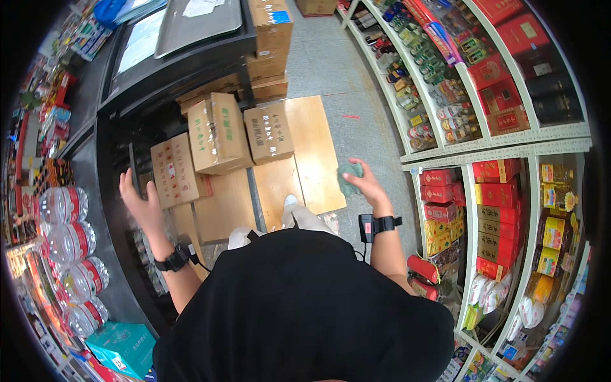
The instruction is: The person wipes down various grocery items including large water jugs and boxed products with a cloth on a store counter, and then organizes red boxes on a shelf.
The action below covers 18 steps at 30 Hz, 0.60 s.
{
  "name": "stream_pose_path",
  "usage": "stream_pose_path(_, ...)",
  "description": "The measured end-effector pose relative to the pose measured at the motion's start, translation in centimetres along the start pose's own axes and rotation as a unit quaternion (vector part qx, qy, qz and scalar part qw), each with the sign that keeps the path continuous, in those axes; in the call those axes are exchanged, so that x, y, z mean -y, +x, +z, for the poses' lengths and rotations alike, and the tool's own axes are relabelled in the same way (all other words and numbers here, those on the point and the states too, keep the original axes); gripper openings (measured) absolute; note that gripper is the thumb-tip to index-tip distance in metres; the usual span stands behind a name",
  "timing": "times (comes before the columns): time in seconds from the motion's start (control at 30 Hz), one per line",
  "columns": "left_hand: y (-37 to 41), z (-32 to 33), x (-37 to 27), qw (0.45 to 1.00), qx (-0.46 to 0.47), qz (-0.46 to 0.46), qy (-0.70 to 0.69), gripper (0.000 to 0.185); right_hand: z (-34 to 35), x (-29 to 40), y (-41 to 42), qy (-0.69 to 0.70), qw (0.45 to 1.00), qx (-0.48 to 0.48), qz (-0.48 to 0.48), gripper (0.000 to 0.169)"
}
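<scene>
My right hand [370, 186] holds a crumpled grey-green cloth [351, 178] over the floor, right of the wooden boards [312, 157]. Raised at the left, my left hand [143, 200] has its fingers apart and nothing in it. Beyond that hand stands a cardboard carton with red print [174, 171]. A larger taped carton with green print [220, 133] stands in the middle, and a smaller brown carton [269, 132] sits to its right. Each wrist wears a black strap with a small device.
A black counter [176, 71] bearing a grey tray [200, 26] runs along the left. Large water bottles [79, 238] and a teal box [121, 348] stand at the lower left. White shelving [477, 153] with bottles and red boxes lines the right. Stacked cartons [272, 43] stand ahead.
</scene>
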<state>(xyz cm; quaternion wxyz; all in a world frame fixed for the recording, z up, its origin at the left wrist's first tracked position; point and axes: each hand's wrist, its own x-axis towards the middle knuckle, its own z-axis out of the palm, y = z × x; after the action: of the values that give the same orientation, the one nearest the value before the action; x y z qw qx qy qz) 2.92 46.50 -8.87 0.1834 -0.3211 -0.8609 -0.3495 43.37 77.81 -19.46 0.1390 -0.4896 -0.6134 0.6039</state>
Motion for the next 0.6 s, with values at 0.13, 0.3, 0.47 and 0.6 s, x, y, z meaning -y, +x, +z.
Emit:
stream_pose_path(0.13,3.3,6.1,-6.5,0.996,0.069,0.025,-0.044,0.049,-7.6,-1.4,-1.1,0.086,0.991,-0.088,0.055,0.037)
stream_pose_path(0.3,7.1,13.0,-10.8,0.99,0.11,0.056,-0.062,0.049,-11.1,-4.9,-2.2,0.163,0.97,-0.151,0.096,0.034)
stream_pose_path(0.47,10.8,19.8,-13.4,0.989,0.111,0.069,-0.073,0.049,-13.8,-6.2,-0.8,0.157,0.966,-0.184,0.095,0.029)
stream_pose_path(0.6,14.2,24.8,-14.3,0.992,0.093,0.058,-0.059,0.048,-16.6,-4.5,4.1,0.158,0.965,-0.184,0.102,0.029)
